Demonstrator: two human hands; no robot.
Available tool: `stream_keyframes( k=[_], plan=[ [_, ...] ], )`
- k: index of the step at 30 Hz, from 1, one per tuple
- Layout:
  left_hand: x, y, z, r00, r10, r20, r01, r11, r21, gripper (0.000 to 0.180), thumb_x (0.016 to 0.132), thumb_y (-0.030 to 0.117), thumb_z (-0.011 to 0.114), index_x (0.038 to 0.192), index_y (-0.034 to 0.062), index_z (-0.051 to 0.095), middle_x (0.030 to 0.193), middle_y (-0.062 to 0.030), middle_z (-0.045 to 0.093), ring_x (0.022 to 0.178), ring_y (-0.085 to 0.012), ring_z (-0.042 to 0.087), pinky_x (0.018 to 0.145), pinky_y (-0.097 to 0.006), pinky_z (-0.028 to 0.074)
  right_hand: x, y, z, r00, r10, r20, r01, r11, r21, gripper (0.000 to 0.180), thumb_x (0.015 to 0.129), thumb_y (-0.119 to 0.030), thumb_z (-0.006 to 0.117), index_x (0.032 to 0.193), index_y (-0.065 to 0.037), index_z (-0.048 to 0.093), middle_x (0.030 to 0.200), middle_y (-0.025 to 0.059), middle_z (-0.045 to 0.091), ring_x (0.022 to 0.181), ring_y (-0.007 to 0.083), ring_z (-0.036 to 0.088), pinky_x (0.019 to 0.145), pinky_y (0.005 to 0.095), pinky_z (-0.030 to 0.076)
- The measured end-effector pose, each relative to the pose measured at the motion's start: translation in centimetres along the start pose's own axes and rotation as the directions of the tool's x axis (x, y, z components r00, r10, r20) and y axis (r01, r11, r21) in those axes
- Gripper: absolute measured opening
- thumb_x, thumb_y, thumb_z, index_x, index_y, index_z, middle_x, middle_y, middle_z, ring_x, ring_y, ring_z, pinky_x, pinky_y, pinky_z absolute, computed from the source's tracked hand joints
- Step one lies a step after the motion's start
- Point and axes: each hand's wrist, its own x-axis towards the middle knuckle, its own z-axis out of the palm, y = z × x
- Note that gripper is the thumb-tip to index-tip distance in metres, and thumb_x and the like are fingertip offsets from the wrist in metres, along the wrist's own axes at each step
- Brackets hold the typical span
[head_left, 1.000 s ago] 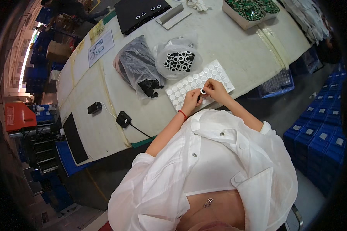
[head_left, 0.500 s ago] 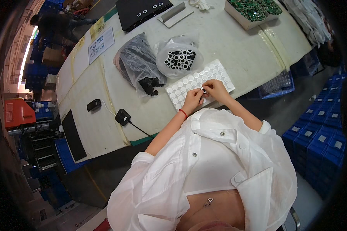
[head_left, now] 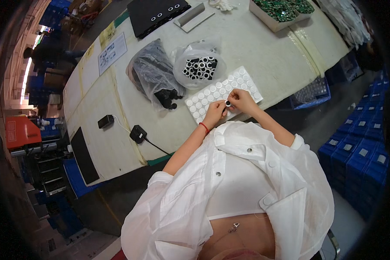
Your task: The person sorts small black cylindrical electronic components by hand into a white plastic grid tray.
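Note:
My left hand (head_left: 216, 112) and my right hand (head_left: 242, 101) meet over the near edge of a white tray (head_left: 258, 97) filled with rows of round white pieces. Fingertips of both hands pinch a small round black-and-white part (head_left: 228, 103), its dark centre facing up. Its exact kind is too small to tell. Just beyond the tray, an open clear plastic bag (head_left: 223, 67) holds many black-and-white rings (head_left: 200, 68). Beside it lies a clear bag (head_left: 151, 65) with small black parts (head_left: 165, 98) at its mouth.
A box of green circuit boards (head_left: 283, 12) stands at the far right of the table (head_left: 264, 56). Black adapters (head_left: 138, 134) with cords, a printed sheet (head_left: 112, 53) and a black sheet (head_left: 83, 156) lie leftward. Blue bins (head_left: 355, 151) are stacked at right; a person (head_left: 47, 55) is far left.
The small part between my fingers has turned, so its black centre and white rim now show more plainly. Both hands stay over the tray, and the view shifts slightly.

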Motion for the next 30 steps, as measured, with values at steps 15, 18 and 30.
stream_keyframes(
  k=[15,18,30],
  plan=[
    [-0.1,0.1,0.0,0.995,0.093,-0.044,-0.092,0.995,0.039,0.007,0.084,0.007,0.055,0.085,0.0018,0.059,0.062,0.0029,0.051,0.05,-0.0037,0.043,0.043,-0.018,0.03,-0.2,-0.6,0.1,0.984,-0.165,0.072,0.173,0.977,-0.126,0.018,0.074,-0.009,0.062,0.086,0.001,0.055,0.072,0.0092,0.055,0.064,0.014,0.052,0.058,0.0284,0.043],
    [-0.1,-0.4,-0.4,0.996,0.087,-0.027,-0.087,0.996,-0.01,0.012,0.085,0.008,0.055,0.093,0.001,0.059,0.069,-0.0011,0.058,0.05,-0.0043,0.044,0.042,-0.018,0.031,1.3,-1.2,-0.1,0.958,-0.164,0.236,0.216,0.953,-0.215,0.023,0.076,-0.009,0.061,0.096,0.0,0.056,0.079,0.0096,0.057,0.067,0.0152,0.055,0.06,0.0297,0.045],
    [-0.9,0.5,-0.4,0.997,0.046,-0.061,-0.066,0.919,-0.388,0.074,0.092,0.062,0.015,0.12,0.0004,0.046,0.074,-0.0132,0.059,0.044,-0.0082,0.038,0.039,-0.02,0.029,4.2,-4.9,2.1,0.95,-0.284,-0.131,0.292,0.956,0.041,0.019,0.083,-0.01,0.058,0.098,0.001,0.06,0.084,0.0073,0.063,0.068,0.0115,0.057,0.062,0.0247,0.047]
  ],
)
